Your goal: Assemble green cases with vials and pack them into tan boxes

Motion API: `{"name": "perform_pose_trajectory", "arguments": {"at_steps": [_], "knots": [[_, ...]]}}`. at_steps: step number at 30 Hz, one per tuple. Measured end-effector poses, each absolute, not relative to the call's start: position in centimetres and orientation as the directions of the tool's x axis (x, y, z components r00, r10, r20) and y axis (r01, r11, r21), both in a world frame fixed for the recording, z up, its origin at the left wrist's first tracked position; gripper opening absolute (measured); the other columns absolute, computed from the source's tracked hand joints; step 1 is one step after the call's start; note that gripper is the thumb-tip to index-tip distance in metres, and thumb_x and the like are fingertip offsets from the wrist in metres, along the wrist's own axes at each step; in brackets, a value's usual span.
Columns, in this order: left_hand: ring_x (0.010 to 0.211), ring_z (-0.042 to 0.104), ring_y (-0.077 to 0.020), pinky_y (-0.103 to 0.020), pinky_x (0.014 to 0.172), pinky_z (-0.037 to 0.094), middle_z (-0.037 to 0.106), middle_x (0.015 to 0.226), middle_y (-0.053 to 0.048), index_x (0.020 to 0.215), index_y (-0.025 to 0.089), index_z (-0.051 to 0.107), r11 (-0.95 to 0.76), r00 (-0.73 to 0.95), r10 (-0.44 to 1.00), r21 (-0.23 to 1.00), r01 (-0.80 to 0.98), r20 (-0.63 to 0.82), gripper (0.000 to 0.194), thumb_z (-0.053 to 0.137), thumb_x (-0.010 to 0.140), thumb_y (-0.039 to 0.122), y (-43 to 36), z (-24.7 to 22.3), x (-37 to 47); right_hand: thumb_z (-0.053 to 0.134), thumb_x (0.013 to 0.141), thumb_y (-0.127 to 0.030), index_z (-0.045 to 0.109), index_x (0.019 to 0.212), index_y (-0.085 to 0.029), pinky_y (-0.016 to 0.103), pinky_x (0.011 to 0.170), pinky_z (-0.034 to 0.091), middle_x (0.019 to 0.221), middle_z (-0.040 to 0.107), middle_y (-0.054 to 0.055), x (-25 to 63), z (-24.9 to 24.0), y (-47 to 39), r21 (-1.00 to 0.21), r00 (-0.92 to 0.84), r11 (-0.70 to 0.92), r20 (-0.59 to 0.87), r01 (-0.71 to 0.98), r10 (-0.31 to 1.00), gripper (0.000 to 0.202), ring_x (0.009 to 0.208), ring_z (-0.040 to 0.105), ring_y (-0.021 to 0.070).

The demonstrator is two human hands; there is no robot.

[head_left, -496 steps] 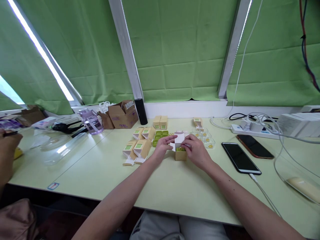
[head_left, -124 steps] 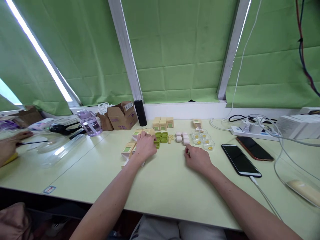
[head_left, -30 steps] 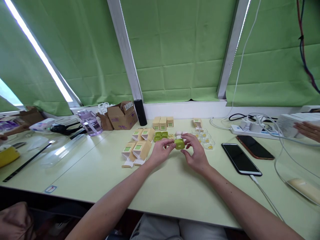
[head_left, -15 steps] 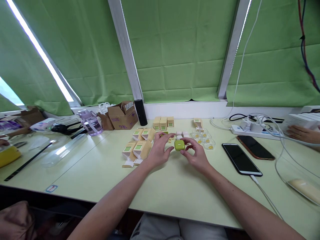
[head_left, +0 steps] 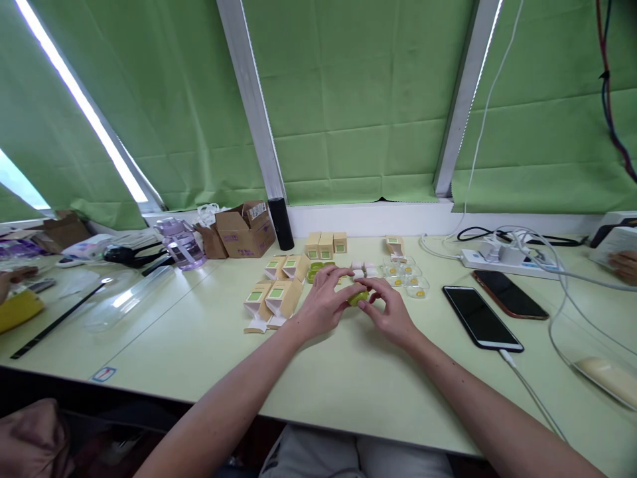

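Pale table: small green case (glossy) between 2 hands.

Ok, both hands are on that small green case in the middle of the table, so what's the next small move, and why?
Probably press the green case shut between the left hand and right hand. Both sets of fingertips pinch it just above the table, and open-flapped tan boxes lie beside the left hand, so it looks next for boxing.

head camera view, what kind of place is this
Probably a small packing or assembly workbench by a window. Both hands, left hand and right hand, close on a little green case, with rows of small cardboard boxes and clear trays on the table.
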State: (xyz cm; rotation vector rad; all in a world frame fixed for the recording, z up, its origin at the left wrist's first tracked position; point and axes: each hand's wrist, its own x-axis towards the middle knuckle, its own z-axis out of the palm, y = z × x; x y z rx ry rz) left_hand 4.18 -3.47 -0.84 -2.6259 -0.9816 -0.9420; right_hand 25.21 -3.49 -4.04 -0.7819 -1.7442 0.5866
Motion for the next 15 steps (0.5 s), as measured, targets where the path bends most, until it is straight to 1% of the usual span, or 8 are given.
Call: {"name": "perform_pose_trajectory", "arguments": {"at_steps": [2, 4, 6, 8, 10, 12, 13, 15], "knots": [[0.135, 0.042, -0.0312, -0.053, 0.115, 0.044, 0.058, 0.142, -0.011, 0.134, 0.029, 0.066, -0.769, 0.564, 0.535, 0.086, 0.634, 0.629, 0.047, 0.061, 0.093, 0.008, -3.4, -0.8, 4.3, 0.065, 0.094, -0.034, 0.065, 0.13, -0.025, 0.038, 0.079, 0.058, 0.126, 0.072, 0.011, 25.2, -4.2, -3.4, -0.717, -0.193, 0.663, 0.634, 0.215, 0.749, 0.037, 0.105, 0.066, 0.0248], [0.134, 0.045, -0.0311, -0.054, 0.115, 0.044, 0.062, 0.137, -0.012, 0.132, 0.026, 0.065, -0.768, 0.511, 0.557, 0.171, 0.617, 0.655, 0.041, 0.065, 0.093, 0.012, -3.3, -0.7, 4.3, 0.062, 0.098, -0.036, 0.063, 0.132, -0.025, 0.038, 0.082, 0.058, 0.125, 0.072, 0.01, 25.4, -4.3, -3.3, -0.716, -0.177, 0.66, 0.637, 0.227, 0.751, 0.036, 0.105, 0.067, 0.0243], [0.131, 0.049, -0.0306, -0.054, 0.114, 0.044, 0.066, 0.13, -0.011, 0.129, 0.025, 0.066, -0.754, 0.412, 0.593, 0.297, 0.586, 0.692, 0.039, 0.071, 0.092, 0.016, -2.9, -0.7, 4.3, 0.057, 0.101, -0.036, 0.063, 0.131, -0.025, 0.039, 0.085, 0.057, 0.121, 0.073, 0.009, 25.5, -4.4, -3.1, -0.696, -0.166, 0.66, 0.642, 0.281, 0.748, 0.033, 0.106, 0.067, 0.0248], [0.128, 0.053, -0.0295, -0.051, 0.111, 0.047, 0.068, 0.125, -0.009, 0.125, 0.025, 0.067, -0.709, 0.274, 0.659, 0.455, 0.54, 0.701, 0.04, 0.077, 0.087, 0.017, -2.3, -0.8, 4.0, 0.054, 0.102, -0.032, 0.064, 0.127, -0.024, 0.042, 0.091, 0.056, 0.117, 0.074, 0.009, 25.7, -4.5, -2.9, -0.638, -0.176, 0.663, 0.655, 0.393, 0.735, 0.028, 0.111, 0.065, 0.0266], [0.122, 0.058, -0.0272, -0.045, 0.105, 0.05, 0.068, 0.127, -0.008, 0.123, 0.025, 0.069, -0.627, 0.128, 0.747, 0.628, 0.461, 0.652, 0.044, 0.082, 0.082, 0.018, -1.6, -1.0, 3.7, 0.052, 0.101, -0.023, 0.067, 0.122, -0.022, 0.044, 0.097, 0.053, 0.119, 0.074, 0.01, 25.7, -4.5, -2.8, -0.533, -0.227, 0.664, 0.664, 0.525, 0.713, 0.025, 0.116, 0.062, 0.0284], [0.114, 0.063, -0.0239, -0.039, 0.099, 0.052, 0.068, 0.129, -0.008, 0.123, 0.025, 0.069, -0.546, 0.04, 0.823, 0.771, 0.329, 0.566, 0.047, 0.084, 0.079, 0.021, -0.9, -1.2, 3.3, 0.049, 0.1, -0.016, 0.068, 0.122, -0.019, 0.046, 0.103, 0.049, 0.127, 0.073, 0.012, 25.5, -4.4, -2.7, -0.397, -0.319, 0.66, 0.644, 0.638, 0.695, 0.029, 0.122, 0.058, 0.03], [0.111, 0.065, -0.0228, -0.037, 0.097, 0.053, 0.068, 0.129, -0.008, 0.125, 0.025, 0.068, -0.518, 0.024, 0.848, 0.818, 0.249, 0.529, 0.049, 0.085, 0.079, 0.023, -0.6, -1.3, 3.2, 0.049, 0.099, -0.014, 0.069, 0.123, -0.018, 0.047, 0.105, 0.047, 0.132, 0.071, 0.012, 25.3, -4.3, -2.6, -0.323, -0.373, 0.658, 0.62, 0.68, 0.69, 0.032, 0.125, 0.056, 0.031], [0.112, 0.066, -0.022, -0.035, 0.096, 0.053, 0.069, 0.126, -0.008, 0.127, 0.024, 0.066, -0.485, 0.017, 0.874, 0.869, 0.099, 0.486, 0.052, 0.086, 0.078, 0.026, -0.2, -1.4, 3.1, 0.05, 0.098, -0.013, 0.069, 0.128, -0.017, 0.049, 0.109, 0.042, 0.143, 0.066, 0.013, 24.7, -4.0, -2.5, -0.184, -0.475, 0.653, 0.548, 0.735, 0.689, 0.036, 0.132, 0.051, 0.0335]]}}
